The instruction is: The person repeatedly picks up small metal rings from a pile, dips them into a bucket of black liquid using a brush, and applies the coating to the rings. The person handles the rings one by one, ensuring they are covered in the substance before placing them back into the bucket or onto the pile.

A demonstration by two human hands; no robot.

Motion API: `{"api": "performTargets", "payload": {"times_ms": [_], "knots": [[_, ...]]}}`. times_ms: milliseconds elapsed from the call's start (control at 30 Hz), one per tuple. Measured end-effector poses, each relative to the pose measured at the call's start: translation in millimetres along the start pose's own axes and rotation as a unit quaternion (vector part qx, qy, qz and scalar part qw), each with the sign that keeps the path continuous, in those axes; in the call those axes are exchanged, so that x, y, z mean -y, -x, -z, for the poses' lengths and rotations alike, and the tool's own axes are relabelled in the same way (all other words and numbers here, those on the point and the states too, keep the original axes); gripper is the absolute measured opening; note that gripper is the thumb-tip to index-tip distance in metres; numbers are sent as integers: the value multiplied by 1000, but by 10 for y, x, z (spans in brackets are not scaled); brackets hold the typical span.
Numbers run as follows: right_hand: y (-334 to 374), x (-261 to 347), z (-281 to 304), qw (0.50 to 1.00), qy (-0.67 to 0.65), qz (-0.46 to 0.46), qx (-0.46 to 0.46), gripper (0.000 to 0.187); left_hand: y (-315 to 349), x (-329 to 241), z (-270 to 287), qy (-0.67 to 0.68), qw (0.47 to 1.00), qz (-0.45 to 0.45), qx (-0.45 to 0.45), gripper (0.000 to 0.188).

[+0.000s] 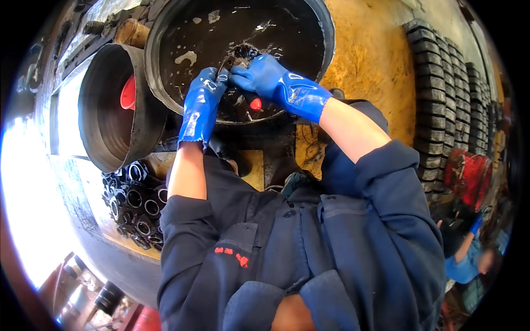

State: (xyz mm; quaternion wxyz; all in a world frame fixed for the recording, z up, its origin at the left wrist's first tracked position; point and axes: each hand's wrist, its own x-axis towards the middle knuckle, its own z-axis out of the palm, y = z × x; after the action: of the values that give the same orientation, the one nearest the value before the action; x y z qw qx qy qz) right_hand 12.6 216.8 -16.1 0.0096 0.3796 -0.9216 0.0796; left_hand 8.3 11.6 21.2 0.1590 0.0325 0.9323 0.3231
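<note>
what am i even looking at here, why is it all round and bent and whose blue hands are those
There is no machine here. A person wears a wide-angle camera on the head, looking down, so straight edges bend and the dark blue jacket fills the bottom. The blue hands are that person's own, in rubber gloves. The left hand and right hand meet over a big black basin of dark liquid, together gripping a small dark ring-like part. To the left lies an empty metal bucket on its side, with a heap of black rings below it. Stacked treaded blocks stand to the right, where another person's sleeve shows.
</note>
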Motion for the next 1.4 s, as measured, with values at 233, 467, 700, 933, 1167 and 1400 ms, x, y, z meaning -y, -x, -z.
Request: {"api": "performTargets", "payload": {"times_ms": [233, 467, 700, 933, 1167, 1400], "knots": [[-222, 176, -40, 880, -269, -366, 136, 39, -64, 27, -28, -85, 996, 25, -15, 42], [-41, 103, -60, 660, -596, -451, 73, 33, -188, 53, -121, -130, 990, 52, -3, 44], [36, 71, 5, 674, -597, -419, 118, 35, -190, 34, -120, -152, 986, 73, 9, 44], [-56, 122, -14, 976, -50, -191, 93, 38, -79, -93, -71, -105, 994, 36, 2, 45], [322, 8, 190, 750, -530, -391, 58, 42, 66, 264, -260, 111, 992, -38, 42, 59], [446, 75, 218, 750, -530, -387, 83, 42, 226, 249, -370, 122, 992, -8, 20, 54]]}}
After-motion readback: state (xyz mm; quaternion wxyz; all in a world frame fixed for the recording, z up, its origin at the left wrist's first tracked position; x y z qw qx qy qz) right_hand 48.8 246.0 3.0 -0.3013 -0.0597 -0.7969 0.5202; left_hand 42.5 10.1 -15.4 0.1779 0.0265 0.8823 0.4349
